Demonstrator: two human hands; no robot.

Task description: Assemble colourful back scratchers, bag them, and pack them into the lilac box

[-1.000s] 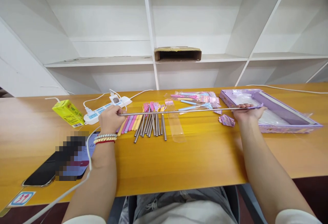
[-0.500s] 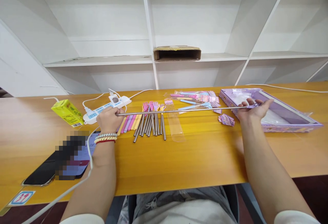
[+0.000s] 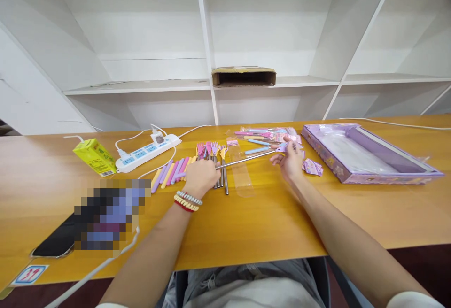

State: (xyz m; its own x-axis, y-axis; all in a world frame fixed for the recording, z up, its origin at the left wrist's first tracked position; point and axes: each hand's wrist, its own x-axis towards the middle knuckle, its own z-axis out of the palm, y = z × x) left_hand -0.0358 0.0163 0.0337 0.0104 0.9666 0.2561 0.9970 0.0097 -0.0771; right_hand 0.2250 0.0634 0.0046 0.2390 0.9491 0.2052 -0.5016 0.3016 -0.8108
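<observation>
A telescopic back scratcher (image 3: 246, 158) with a thin metal rod stretches between my two hands. My left hand (image 3: 201, 176) is closed around its rod near the light purple handle. At the other end, the fingers of my right hand (image 3: 291, 161) grip the purple claw head, which they partly hide. Beneath and beside my left hand lie several metal rods with pink, purple and yellow claw heads (image 3: 212, 148). A row of pastel handles (image 3: 169, 173) sits left of it. Between my hands, a clear plastic sleeve (image 3: 243, 181) lies flat on the table.
Packaged back scratchers (image 3: 262, 133) lie behind my right hand, near purple cards (image 3: 312, 167). An open purple box (image 3: 384, 178) stands at right. A power strip (image 3: 148, 153), yellow drink carton (image 3: 94, 157) and phone (image 3: 58, 240) are at left; a white cable (image 3: 88, 270) crosses there.
My hands have come closer together, the left moving right and the right moving left, away from the purple box. The exposed rod between them is now much shorter.
</observation>
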